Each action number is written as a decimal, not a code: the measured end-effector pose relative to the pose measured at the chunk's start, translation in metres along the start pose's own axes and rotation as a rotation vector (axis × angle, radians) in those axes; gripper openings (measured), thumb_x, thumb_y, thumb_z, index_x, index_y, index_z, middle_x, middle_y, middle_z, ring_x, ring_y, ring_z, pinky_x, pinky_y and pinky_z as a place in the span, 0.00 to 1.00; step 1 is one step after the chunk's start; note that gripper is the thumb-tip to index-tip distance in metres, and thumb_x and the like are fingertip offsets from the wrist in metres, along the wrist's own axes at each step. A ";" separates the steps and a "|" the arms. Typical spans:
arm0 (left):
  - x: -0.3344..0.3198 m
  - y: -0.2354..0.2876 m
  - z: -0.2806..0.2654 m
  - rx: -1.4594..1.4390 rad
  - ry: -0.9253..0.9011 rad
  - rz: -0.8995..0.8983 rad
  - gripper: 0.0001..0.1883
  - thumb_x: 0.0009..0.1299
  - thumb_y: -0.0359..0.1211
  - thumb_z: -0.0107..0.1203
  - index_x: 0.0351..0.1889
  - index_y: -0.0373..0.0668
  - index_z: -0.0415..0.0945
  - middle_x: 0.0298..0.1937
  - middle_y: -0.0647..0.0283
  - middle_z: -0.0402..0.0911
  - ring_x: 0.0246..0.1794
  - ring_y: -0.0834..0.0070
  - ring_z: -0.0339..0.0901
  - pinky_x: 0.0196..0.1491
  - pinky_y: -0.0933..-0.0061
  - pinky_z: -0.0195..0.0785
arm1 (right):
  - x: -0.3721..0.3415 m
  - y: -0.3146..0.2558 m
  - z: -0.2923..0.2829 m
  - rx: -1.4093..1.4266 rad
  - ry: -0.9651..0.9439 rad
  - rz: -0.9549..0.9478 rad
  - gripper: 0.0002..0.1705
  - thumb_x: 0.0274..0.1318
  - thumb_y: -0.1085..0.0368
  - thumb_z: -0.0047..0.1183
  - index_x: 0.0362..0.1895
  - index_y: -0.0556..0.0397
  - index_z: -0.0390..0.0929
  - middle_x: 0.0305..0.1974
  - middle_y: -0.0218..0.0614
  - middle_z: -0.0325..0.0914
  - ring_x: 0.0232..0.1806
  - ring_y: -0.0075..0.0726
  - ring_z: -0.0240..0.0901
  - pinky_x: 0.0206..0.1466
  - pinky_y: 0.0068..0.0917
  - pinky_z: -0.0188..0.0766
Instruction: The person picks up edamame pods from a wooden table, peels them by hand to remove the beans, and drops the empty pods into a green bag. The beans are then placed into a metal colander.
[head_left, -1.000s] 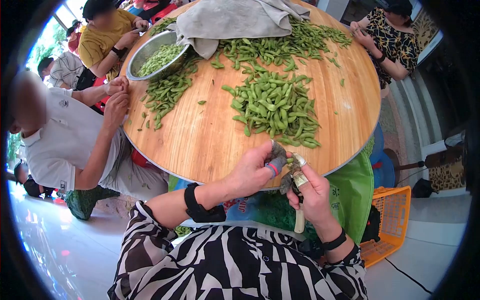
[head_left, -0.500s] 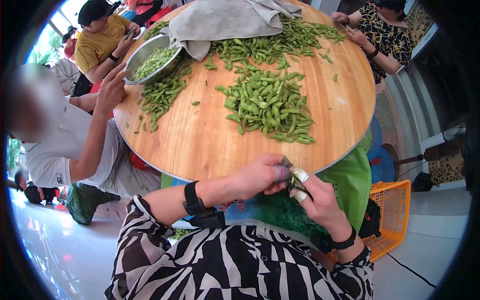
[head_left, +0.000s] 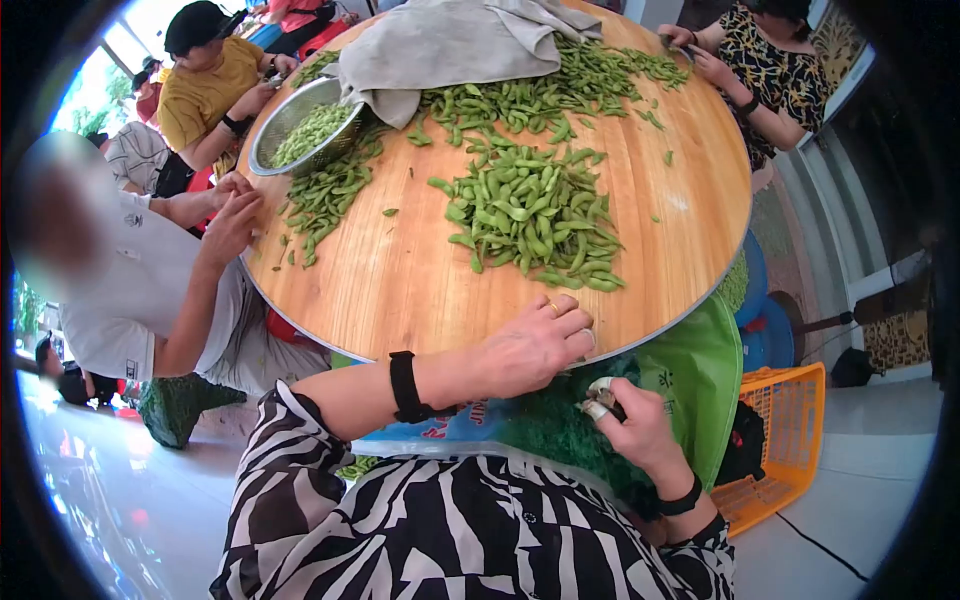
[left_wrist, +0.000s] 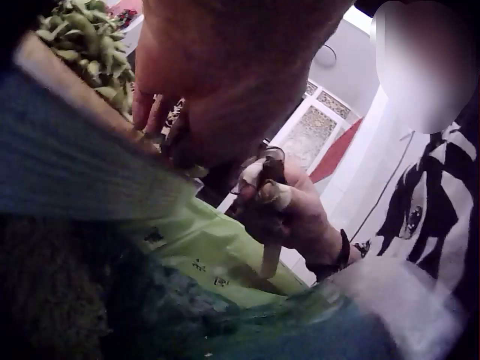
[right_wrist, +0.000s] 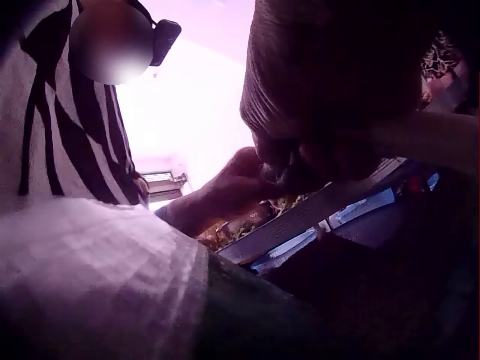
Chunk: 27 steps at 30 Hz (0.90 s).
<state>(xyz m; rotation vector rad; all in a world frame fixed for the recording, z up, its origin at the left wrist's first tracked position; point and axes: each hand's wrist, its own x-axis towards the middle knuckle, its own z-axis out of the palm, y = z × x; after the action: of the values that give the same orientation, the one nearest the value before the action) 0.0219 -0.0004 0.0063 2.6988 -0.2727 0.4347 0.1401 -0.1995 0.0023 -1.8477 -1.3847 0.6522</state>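
My left hand [head_left: 540, 342] is palm down at the near table edge, knuckles up and fingers bent under, with a ring on one finger. Its fingertips are hidden in the head view; I cannot tell whether they hold anything. Lower right, just off the table, my right hand [head_left: 640, 425] grips a small knife [left_wrist: 270, 259] whose pale handle shows below the fist in the left wrist view. Pale wrappings cover its thumb and a finger. Beyond the left hand lies a heap of green soybean pods [head_left: 530, 215] on the round wooden table [head_left: 390, 290].
A metal colander [head_left: 352, 128] of shelled beans stands back left, beside a grey cloth [head_left: 450, 55] over more pods. A green plastic sheet [head_left: 700, 375] hangs below the table edge; an orange crate [head_left: 790, 440] is at right. A person in white [head_left: 130, 250] sits at left, others farther round.
My hands were together at a pod; now they are apart. The left has turned palm down and moved up to the table edge. The right stays low, keeping the knife.
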 end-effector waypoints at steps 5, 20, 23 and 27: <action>-0.067 -0.037 -0.023 0.003 0.015 -0.223 0.12 0.55 0.25 0.53 0.38 0.38 0.69 0.45 0.51 0.69 0.49 0.51 0.69 0.49 0.57 0.65 | 0.002 0.003 0.002 0.104 0.009 -0.023 0.12 0.50 0.69 0.60 0.39 0.59 0.75 0.25 0.45 0.75 0.24 0.46 0.74 0.29 0.33 0.69; 0.003 -0.078 -0.078 0.332 0.167 -0.364 0.13 0.55 0.22 0.55 0.40 0.38 0.71 0.40 0.54 0.71 0.45 0.54 0.69 0.45 0.57 0.66 | 0.027 -0.020 0.000 0.429 -0.050 0.055 0.16 0.59 0.71 0.47 0.50 0.64 0.71 0.29 0.36 0.74 0.30 0.28 0.70 0.35 0.25 0.68; 0.001 -0.086 -0.068 0.194 0.200 -0.412 0.13 0.55 0.22 0.56 0.39 0.37 0.70 0.40 0.54 0.70 0.44 0.54 0.69 0.44 0.57 0.65 | 0.024 -0.020 0.000 0.500 -0.049 0.107 0.19 0.60 0.70 0.43 0.55 0.64 0.69 0.28 0.33 0.73 0.27 0.23 0.67 0.32 0.22 0.66; -0.012 -0.073 -0.067 0.101 0.174 -0.395 0.13 0.55 0.22 0.57 0.39 0.37 0.70 0.41 0.53 0.70 0.46 0.52 0.68 0.45 0.57 0.64 | 0.025 -0.019 -0.001 0.687 -0.077 0.171 0.23 0.62 0.67 0.37 0.60 0.61 0.66 0.25 0.28 0.70 0.22 0.17 0.61 0.26 0.16 0.59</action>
<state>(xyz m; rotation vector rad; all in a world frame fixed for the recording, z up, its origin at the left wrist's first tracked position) 0.0117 0.0940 0.0358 2.6971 0.3345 0.5675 0.1371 -0.1730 0.0191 -1.3934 -0.8853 1.1307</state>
